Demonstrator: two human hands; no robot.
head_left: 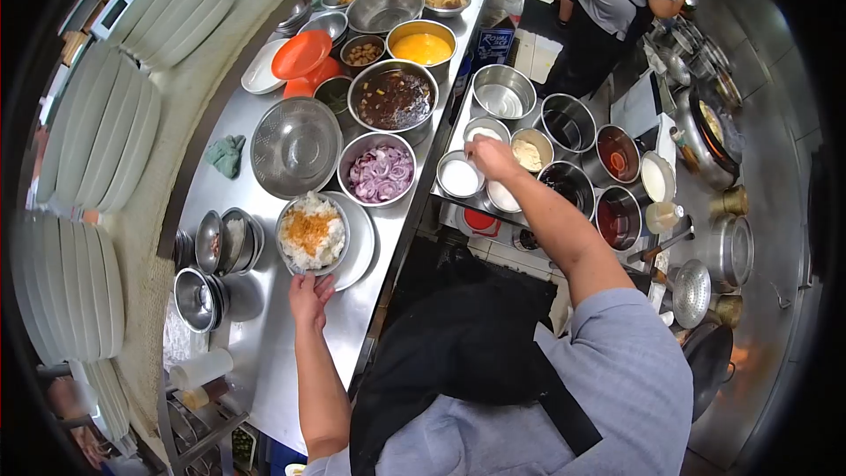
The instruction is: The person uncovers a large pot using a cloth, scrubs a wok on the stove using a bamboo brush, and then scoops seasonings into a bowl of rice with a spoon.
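Note:
A metal bowl of white rice [312,233] with orange-brown seasoning on top sits on the steel counter, overlapping a white plate [359,251]. My left hand [310,299] grips the near edge of this bowl, with part of its fingers hidden beneath it. Over on the right-hand station, my right hand [490,159] is at the small seasoning tubs, its fingers drawn together. Below and left of it is a tub of white powder [460,178]; another white-filled tub [486,130] lies just behind the fingers. A tub of pale yellow powder [529,154] stands beside the hand. Whatever the fingertips hold is hidden.
Sliced red onions [379,173], a strainer bowl [296,146], dark sauce [393,97] and yellow liquid [421,46] crowd the counter. Stacked plates [70,291] line the left shelf. Sauce pots [619,154] stand right. A co-worker [617,0] is at the back.

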